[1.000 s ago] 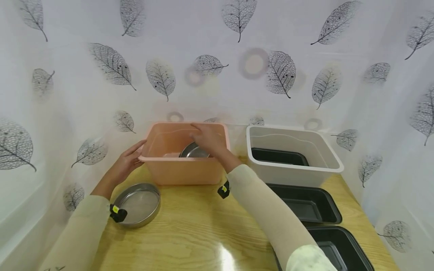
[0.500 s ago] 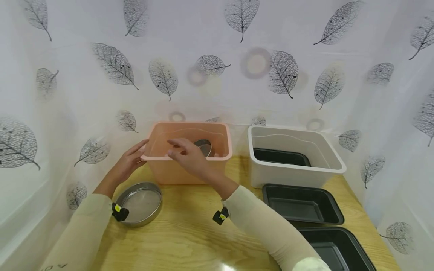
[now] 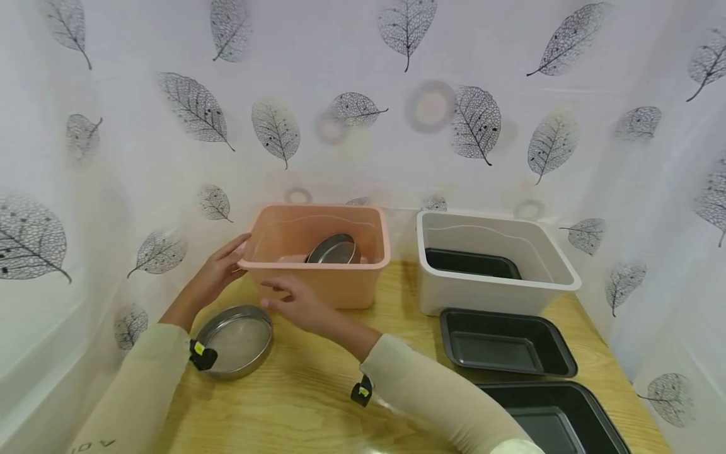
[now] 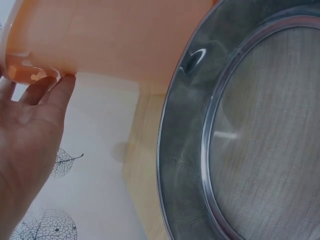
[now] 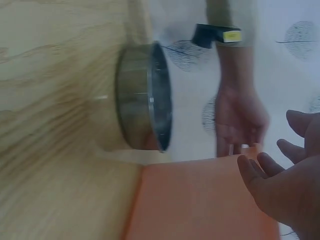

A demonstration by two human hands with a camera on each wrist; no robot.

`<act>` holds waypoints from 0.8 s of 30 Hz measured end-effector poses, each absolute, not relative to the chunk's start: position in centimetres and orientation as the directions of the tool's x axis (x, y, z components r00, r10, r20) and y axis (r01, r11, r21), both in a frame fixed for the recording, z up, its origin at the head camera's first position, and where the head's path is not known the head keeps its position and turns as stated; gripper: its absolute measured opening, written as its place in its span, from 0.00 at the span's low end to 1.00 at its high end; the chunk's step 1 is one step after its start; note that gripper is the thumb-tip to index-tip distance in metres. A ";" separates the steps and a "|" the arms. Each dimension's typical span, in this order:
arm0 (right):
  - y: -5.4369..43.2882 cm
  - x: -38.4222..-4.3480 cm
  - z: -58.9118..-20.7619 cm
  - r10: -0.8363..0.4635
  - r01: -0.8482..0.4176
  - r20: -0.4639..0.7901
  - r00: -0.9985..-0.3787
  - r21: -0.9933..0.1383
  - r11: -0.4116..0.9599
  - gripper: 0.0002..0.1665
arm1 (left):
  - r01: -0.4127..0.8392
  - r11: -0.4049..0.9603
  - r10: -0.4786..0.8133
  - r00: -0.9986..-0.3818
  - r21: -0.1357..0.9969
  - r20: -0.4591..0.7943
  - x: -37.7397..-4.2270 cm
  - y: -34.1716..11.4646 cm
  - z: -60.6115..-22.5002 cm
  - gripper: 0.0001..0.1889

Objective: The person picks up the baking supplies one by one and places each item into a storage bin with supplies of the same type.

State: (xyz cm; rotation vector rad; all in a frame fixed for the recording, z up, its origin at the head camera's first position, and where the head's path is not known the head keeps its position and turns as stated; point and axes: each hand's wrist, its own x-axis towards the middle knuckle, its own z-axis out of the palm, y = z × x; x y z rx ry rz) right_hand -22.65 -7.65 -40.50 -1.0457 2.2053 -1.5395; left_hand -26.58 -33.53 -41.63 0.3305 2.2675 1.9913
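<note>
My left hand [image 3: 214, 277] rests its fingers against the left rim of a pink plastic bin [image 3: 317, 287]; its fingertips touch the rim in the left wrist view. A round metal sieve [image 3: 235, 340] with a fine mesh bottom lies on the table below that hand, partly behind the wrist camera. My right hand [image 3: 297, 306] hovers in front of the bin's front wall with loosely spread fingers and holds nothing. Inside the bin, a round metal piece [image 3: 334, 249] leans tilted; the front rim hides its lower part.
Right of the pink bin stands a white bin [image 3: 482, 293] with a dark pan [image 3: 471, 263] inside. Two more dark rectangular pans, a smaller one [image 3: 507, 343] and a larger one [image 3: 550, 419], lie in front of it. A leaf-patterned curtain [image 3: 351, 57] surrounds the wooden table [image 3: 295, 403].
My right hand has left the inside of the pink bin and come forward, down and left. The round metal piece stays tilted in the bin. My left hand keeps to the rim.
</note>
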 end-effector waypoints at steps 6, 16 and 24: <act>-8.5 -22.8 -43.8 -0.678 -0.339 0.124 -0.725 -0.921 0.194 0.30 | 0.083 0.130 0.220 -0.974 0.988 0.053 -26.6 -33.4 -41.9 0.34; -9.6 -22.9 -47.9 -0.658 -0.232 0.021 -0.753 -0.944 0.234 0.33 | 0.089 0.098 0.221 -0.973 0.991 0.065 -26.7 -33.5 -41.9 0.34; -10.1 -22.9 -49.3 -0.654 -0.239 -0.005 -0.757 -0.929 0.284 0.33 | 0.100 0.084 0.216 -0.973 0.991 0.080 -26.9 -33.5 -42.1 0.34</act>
